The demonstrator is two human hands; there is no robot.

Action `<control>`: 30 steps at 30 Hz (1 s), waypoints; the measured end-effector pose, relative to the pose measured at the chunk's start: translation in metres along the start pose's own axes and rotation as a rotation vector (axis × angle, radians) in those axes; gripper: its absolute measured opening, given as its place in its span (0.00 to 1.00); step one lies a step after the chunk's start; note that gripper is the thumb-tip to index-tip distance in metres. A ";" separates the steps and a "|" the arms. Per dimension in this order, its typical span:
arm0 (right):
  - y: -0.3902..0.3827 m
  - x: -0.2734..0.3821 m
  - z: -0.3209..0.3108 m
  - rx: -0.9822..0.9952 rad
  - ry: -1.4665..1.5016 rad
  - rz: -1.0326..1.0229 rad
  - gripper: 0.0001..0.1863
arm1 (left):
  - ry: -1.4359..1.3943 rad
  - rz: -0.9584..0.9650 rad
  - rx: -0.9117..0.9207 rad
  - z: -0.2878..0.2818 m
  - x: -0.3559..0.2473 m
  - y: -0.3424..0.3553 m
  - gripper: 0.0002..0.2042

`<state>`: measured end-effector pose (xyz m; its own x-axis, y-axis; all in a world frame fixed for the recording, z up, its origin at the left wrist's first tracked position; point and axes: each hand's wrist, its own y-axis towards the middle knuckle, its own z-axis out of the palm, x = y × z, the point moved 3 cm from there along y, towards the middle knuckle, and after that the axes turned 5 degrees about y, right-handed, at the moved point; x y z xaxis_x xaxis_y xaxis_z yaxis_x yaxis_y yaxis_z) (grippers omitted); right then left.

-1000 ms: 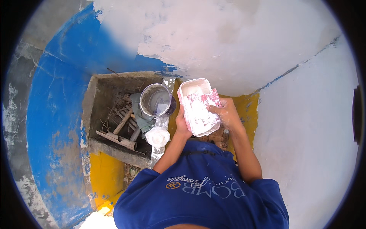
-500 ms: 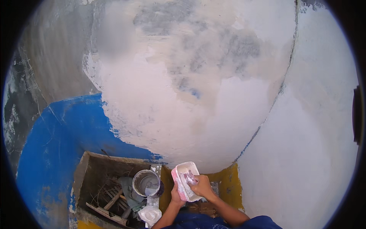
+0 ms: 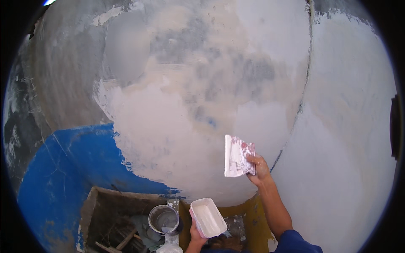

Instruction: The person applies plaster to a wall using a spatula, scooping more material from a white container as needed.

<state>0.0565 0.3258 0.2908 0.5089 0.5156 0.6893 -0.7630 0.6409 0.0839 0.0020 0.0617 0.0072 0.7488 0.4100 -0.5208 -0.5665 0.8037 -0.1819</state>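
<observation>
My right hand (image 3: 260,169) is raised in front of the wall and grips a putty knife (image 3: 238,157) with a wide blade, smeared in white putty. A line of putty runs along the blade's left edge. Lower down, my left hand (image 3: 196,230) holds a small rectangular plastic tub (image 3: 208,217) by its left side. White putty coats the inside of the tub, and its outer wall is pinkish. The wall (image 3: 168,122) ahead is partly covered with white putty, with grey patches showing higher up.
Left of the tub stands a round bucket (image 3: 163,219) of grey material. A crumpled white bag (image 3: 169,248) lies below it. A concrete trough (image 3: 120,211) holds sticks and cloth. Blue paint (image 3: 80,156) covers the lower left wall, and a cracked corner seam (image 3: 300,103) runs down the right.
My right hand has lifted the putty knife out of the tub, up and to the right, in front of the wall. The tub sits lower in view, and the view has tilted upward.
</observation>
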 end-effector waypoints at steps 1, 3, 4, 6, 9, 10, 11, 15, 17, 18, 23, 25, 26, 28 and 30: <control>0.017 0.045 0.035 0.062 -0.038 -0.149 0.15 | -0.022 -0.025 -0.027 -0.010 0.004 0.003 0.36; 0.048 0.128 0.096 0.107 -0.135 -0.393 0.15 | -0.044 -0.053 -0.034 -0.018 0.009 0.005 0.37; 0.063 0.161 0.122 0.067 -0.195 -0.490 0.14 | -0.067 -0.022 -0.010 -0.018 0.007 0.004 0.37; 0.081 0.214 0.179 0.121 -0.327 -0.626 0.16 | -0.099 0.035 0.017 -0.012 -0.003 -0.002 0.38; 0.106 0.275 0.258 0.216 -0.609 -0.866 0.15 | -0.161 0.089 0.006 -0.027 -0.010 -0.009 0.37; 0.112 0.290 0.281 0.170 -0.791 -0.990 0.14 | -0.215 0.059 -0.154 -0.006 -0.016 -0.027 0.32; 0.106 0.311 0.290 0.074 -1.012 -1.122 0.13 | -0.219 0.000 -0.185 0.001 -0.009 -0.024 0.32; 0.087 0.290 0.363 -0.252 -1.587 -1.832 0.11 | -0.217 0.036 -0.213 -0.007 -0.016 -0.027 0.31; 0.104 0.280 0.372 -0.133 -1.735 -2.265 0.11 | -0.224 0.032 -0.212 -0.009 -0.014 -0.025 0.31; 0.118 0.264 0.368 -0.214 -1.997 -2.186 0.16 | -0.225 0.039 -0.215 -0.009 -0.015 -0.025 0.31; 0.139 0.189 0.318 0.164 -2.098 -2.251 0.04 | -0.225 0.070 -0.199 -0.011 -0.020 -0.023 0.31; 0.106 0.206 0.315 0.239 -1.950 -2.139 0.07 | -0.224 0.068 -0.193 -0.012 -0.019 -0.023 0.31; 0.096 0.230 0.320 0.205 -1.922 -2.057 0.14 | -0.224 0.057 -0.185 -0.011 -0.017 -0.022 0.31; 0.080 0.277 0.336 -0.002 -1.772 -2.104 0.16 | -0.226 0.059 -0.184 -0.011 -0.017 -0.022 0.31; 0.080 0.314 0.354 -0.060 -1.702 -2.264 0.10 | -0.229 0.051 -0.185 -0.011 -0.014 -0.025 0.31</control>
<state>0.0138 0.3377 0.7688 -0.4042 -0.7529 -0.5193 -0.0456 -0.5505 0.8336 0.0018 0.0312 0.0098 0.7639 0.5512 -0.3355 -0.6428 0.6958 -0.3204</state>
